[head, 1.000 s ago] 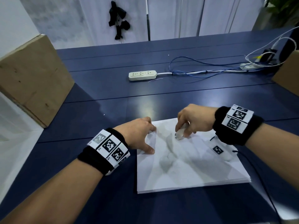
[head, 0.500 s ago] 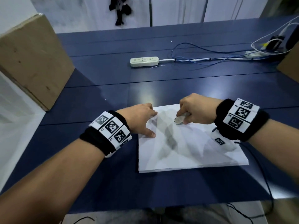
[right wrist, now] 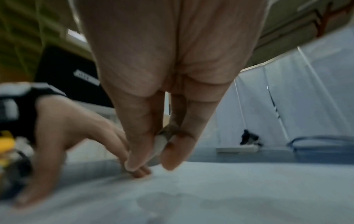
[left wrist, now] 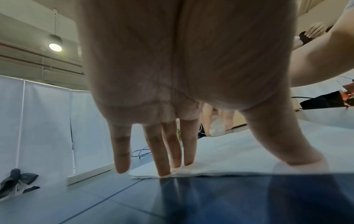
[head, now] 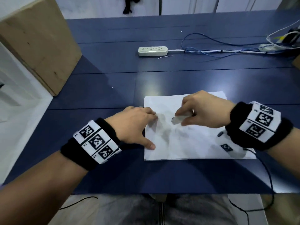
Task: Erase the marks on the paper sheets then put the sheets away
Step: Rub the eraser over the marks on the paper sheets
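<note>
The erasing step is judged in hand: at frame centre an eraser [head: 177,119] is pinched in the right hand [head: 205,111] over the paper sheets [head: 186,143], which are pressed to the worktop [head: 113,75] by the left hand's [head: 134,125] straight fingers [left wrist: 122,153]. Firm strokes seem called for next.

Power strip [head: 152,51] beyond bare tabletop [head: 103,82]

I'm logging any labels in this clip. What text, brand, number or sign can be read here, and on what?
None can be read.
Wristband tags: black-and-white code patterns, with tiny marks too small to read.
White label on a black object: too blurred to read.
Paper sheets: no writing visible.
</note>
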`<state>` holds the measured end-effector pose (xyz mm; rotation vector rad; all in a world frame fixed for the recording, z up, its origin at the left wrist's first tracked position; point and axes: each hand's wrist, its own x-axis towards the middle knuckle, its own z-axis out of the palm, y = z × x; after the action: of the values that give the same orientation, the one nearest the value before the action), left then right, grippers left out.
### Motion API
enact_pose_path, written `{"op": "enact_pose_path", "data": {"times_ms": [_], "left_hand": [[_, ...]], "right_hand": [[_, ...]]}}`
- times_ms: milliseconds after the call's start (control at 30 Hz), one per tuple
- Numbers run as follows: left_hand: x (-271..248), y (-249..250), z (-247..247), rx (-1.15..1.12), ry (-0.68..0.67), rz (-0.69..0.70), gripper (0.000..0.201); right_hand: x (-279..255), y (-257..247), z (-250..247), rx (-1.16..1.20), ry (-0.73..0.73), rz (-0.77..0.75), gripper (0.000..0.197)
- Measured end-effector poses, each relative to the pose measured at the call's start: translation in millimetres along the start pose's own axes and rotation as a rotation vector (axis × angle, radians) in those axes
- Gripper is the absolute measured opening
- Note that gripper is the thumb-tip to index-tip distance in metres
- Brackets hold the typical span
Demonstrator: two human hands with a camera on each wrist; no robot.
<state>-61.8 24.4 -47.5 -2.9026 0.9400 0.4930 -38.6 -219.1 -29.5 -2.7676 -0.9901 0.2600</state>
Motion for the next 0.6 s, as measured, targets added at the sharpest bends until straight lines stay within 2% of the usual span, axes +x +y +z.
{"op": "enact_pose_path", "data": {"times_ms": [100, 233, 300, 467, 533, 600], "left_hand": [[0, 1, 0, -0.036, 0.004, 0.004, 0.102], [1, -1, 2, -0.078, 0.014, -0.003, 0.102], [2, -1, 4, -0.100, 0.009, -0.011, 0.102], [3, -2, 3, -0.099, 0.005, 0.000, 0.100], [4, -2, 3, -0.098, -0.003, -0.004, 0.100], [5, -2, 3, -0.093, -0.006, -0.017, 0.100]], "right_hand": [[-1, -20, 8, 0.025, -0.091, -0.057, 0.028], [11, -16, 7, -0.023, -0.022, 0.019, 0.028], [11, -17, 7, -0.043, -0.031, 0.020, 0.027], [-12, -33, 14, -0.058, -0.129, -0.187, 0.025], [-8, -35, 10, -0.052, -0.172, -0.172, 0.029], [6, -29, 7, -0.082, -0.155, -0.106, 0.030]]}}
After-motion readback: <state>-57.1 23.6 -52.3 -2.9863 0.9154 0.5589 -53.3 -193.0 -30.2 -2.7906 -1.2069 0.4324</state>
